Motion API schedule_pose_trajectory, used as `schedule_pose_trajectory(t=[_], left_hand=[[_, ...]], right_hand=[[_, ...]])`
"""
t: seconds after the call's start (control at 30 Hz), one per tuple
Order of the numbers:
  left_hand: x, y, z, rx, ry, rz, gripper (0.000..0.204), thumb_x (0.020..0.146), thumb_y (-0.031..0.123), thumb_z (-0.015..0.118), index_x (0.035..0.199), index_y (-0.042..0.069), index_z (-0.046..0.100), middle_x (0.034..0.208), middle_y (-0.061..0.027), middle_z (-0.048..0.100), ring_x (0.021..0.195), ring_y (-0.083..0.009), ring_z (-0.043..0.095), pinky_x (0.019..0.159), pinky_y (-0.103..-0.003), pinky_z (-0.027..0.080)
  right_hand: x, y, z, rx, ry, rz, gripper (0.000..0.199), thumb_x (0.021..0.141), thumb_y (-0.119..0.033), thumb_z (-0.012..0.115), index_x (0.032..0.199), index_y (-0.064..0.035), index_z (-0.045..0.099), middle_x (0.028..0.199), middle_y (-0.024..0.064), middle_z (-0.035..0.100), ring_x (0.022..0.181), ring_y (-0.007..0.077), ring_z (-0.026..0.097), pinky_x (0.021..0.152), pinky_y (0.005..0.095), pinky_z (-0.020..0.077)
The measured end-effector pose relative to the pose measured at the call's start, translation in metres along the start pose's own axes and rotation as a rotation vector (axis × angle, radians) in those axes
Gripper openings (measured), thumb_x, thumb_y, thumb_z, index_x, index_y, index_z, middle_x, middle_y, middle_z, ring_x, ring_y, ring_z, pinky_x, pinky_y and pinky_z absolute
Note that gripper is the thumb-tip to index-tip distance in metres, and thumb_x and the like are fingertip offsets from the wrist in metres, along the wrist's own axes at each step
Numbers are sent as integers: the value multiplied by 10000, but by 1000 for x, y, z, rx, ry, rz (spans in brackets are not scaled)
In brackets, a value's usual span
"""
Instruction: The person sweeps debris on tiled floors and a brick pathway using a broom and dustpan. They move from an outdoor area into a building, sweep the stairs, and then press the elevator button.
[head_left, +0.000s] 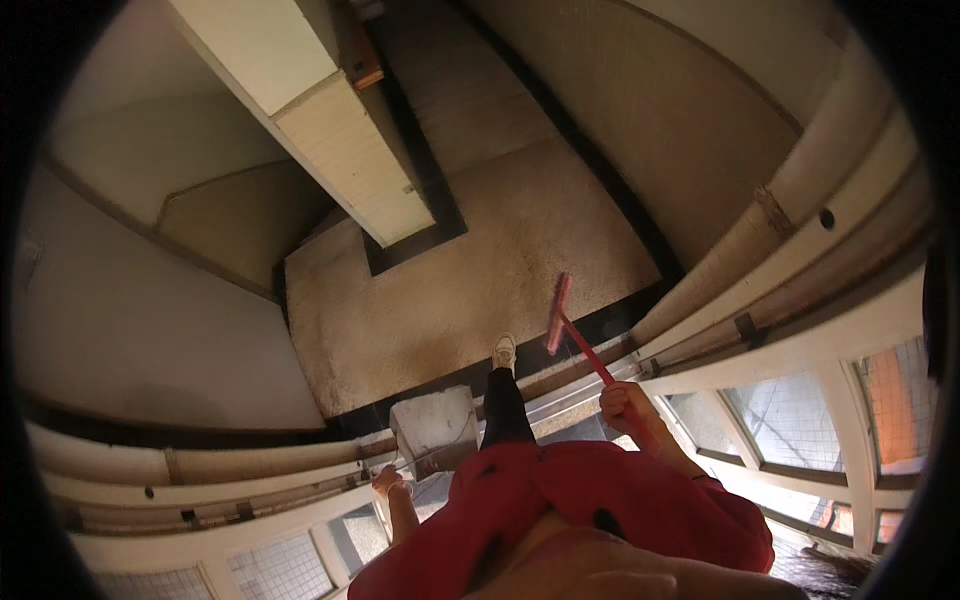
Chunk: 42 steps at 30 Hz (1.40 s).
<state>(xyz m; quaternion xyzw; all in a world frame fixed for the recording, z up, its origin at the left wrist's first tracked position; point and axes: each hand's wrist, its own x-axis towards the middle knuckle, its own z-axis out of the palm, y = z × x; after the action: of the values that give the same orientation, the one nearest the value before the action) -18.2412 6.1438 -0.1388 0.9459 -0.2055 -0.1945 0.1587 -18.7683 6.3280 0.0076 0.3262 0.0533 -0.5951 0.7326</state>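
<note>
The tool (563, 317), red and T-shaped, is to the right of the shoe (504, 350), its head raised slightly beyond the shoe's toe and its handle slanting back toward the body. Whether the head carries a blade or bristles cannot be told. The right hand (622, 403), to the right of the shoe and nearer the body, has its fingers wrapped around the handle in a closed grasp. The left hand (387, 481), to the left of the shoe and nearer the body, is at the edge of a pale frame (345, 491); whether it clasps the frame or only rests there cannot be told. A band circles that wrist.

Just left of the shoe and nearer the body is a box (436, 425), whitish and scuffed. Behind the shoe come a black trouser leg (503, 410) and a red top (620, 500).

Beyond the shoe spreads a tan floor (470, 300) with a black border (610, 316). Farther off, to the shoe's left, stands a pillar (350, 150) with a pale face. Well to the shoe's right and nearer the body are meshed windows (790, 420), with something orange (897, 400) behind one pane.
</note>
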Motion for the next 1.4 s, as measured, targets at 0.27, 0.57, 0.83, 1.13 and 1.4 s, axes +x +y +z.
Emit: schedule_pose_trajectory(t=[0.27,0.57,0.83,1.13,1.4], left_hand=[[-23,240,130,1096,-243,1081,134,786,202,555,903,187,618,897,-45,641,856,-215,625,657,-331,492],[-91,520,231,-205,-711,636,277,702,217,614,583,-32,589,472,-27,485,409,-122,417,402,-304,319],[-180,745,298,-433,-807,635,217,709,145,632,573,-17,583,490,25,452,448,-66,380,410,-267,284],[-231,936,387,-262,-652,802,187,694,168,630,679,-17,644,566,-118,598,506,-115,486,510,-305,394],[-275,1079,453,-68,-429,845,337,660,295,632,708,-38,639,568,-148,586,548,-237,564,573,-381,438]], right_hand=[[93,-99,84,-494,-132,-450,132,755,-128,507,638,-83,465,519,-18,404,442,110,384,426,237,359],[153,-188,184,236,163,-667,90,706,-10,520,674,-38,440,511,-7,445,432,94,427,450,228,412],[312,-370,232,-360,459,-762,202,722,1,481,923,14,462,483,-24,405,427,109,431,425,250,373],[446,-509,491,369,255,-457,192,712,-34,429,537,-88,372,466,18,407,421,142,430,426,262,372],[508,-599,612,491,237,-591,266,750,-147,482,497,-110,406,469,17,454,428,155,484,441,276,415]])
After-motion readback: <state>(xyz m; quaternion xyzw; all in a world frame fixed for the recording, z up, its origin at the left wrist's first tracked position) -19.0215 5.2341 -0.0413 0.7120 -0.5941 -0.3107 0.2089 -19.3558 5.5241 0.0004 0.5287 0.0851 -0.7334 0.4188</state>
